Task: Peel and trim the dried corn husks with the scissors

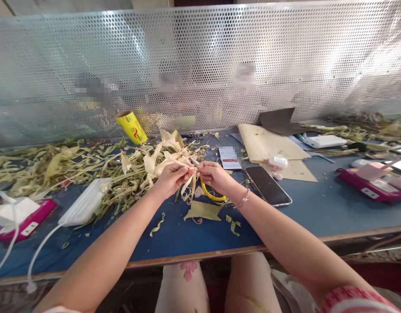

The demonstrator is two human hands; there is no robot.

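Observation:
My left hand is closed in a pinch on a pale strip of dried husk whose ends curl down below the fingers. Close against it, my right hand is closed around a pair of scissors. A grey blade tip points up and left from those fingers, and the yellow handle loop shows under the palm. Just behind both hands lie cream dried husks. A flat greenish husk piece and curled scraps rest on the blue table.
Dried leaves pile on the left, near a yellow tube and a white power strip. Right of my hands are a black phone, brown paper and an earphone case. A perforated metal screen stands behind.

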